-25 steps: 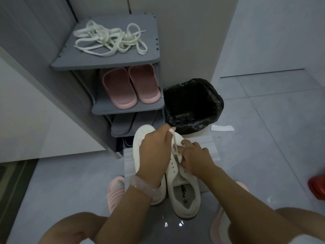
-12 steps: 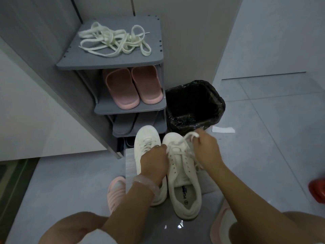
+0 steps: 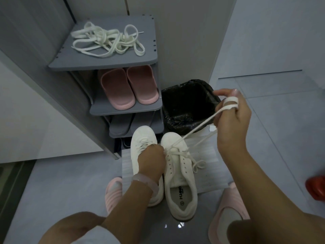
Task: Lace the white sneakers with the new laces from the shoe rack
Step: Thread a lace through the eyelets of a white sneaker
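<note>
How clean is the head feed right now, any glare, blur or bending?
Head view: dim and even; small glare spots on the glossy floor near the right sneaker's heel; wide-angle bending curves the shoe rack and wall lines; right hand and lace reasonably sharp.

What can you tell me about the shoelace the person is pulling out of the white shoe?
The lace is flat, off-white and looks like woven fabric. It runs taut from the front eyelets of the right sneaker up to the right hand, where it wraps around a finger. Part of it is still threaded across the shoe, with a loose loop lying beside it. The left hand touches it near the eyelets.
</note>
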The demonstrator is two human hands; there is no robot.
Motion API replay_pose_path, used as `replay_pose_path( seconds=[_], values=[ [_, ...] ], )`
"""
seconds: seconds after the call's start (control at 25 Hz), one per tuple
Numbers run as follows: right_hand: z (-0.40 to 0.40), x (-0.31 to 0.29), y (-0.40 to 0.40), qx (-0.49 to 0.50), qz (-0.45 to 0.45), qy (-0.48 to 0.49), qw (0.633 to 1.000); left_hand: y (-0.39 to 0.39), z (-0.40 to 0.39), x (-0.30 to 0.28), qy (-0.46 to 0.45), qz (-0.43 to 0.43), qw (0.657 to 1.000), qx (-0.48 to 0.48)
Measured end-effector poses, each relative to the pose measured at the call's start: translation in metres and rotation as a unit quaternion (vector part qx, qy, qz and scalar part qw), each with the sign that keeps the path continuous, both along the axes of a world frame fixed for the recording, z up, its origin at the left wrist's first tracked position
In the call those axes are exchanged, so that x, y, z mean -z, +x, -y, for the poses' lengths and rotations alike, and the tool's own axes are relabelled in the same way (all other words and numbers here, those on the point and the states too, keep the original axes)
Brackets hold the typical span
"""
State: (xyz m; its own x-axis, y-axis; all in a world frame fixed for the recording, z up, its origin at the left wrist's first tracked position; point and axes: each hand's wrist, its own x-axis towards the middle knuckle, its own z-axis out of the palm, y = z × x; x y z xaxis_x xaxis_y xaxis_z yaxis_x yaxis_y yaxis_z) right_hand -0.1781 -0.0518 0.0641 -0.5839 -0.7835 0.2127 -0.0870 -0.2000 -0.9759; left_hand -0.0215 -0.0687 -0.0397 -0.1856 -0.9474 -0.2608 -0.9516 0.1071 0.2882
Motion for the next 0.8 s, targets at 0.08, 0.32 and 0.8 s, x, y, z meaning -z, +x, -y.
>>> replay_pose_path(
  seconds=[0.08, 0.32, 0.8],
  values=[
    [-0.006, -0.003, 0.004, 0.016, -0.222, -0.055, 0.973, -0.001, -0.002, 0.000, 0.001, 0.015, 1.000, 0.004],
    [0.002, 0.020, -0.009, -0.143, -0.305, 0.200, 0.920, -0.003, -0.003, 0.002, -0.001, -0.004, 1.000, -0.006],
    [-0.010, 0.095, 0.012, -0.374, -0.399, 0.457, 0.702, 0.009, 0.017, -0.061, -0.127, -0.413, 0.877, -0.208]
  ],
)
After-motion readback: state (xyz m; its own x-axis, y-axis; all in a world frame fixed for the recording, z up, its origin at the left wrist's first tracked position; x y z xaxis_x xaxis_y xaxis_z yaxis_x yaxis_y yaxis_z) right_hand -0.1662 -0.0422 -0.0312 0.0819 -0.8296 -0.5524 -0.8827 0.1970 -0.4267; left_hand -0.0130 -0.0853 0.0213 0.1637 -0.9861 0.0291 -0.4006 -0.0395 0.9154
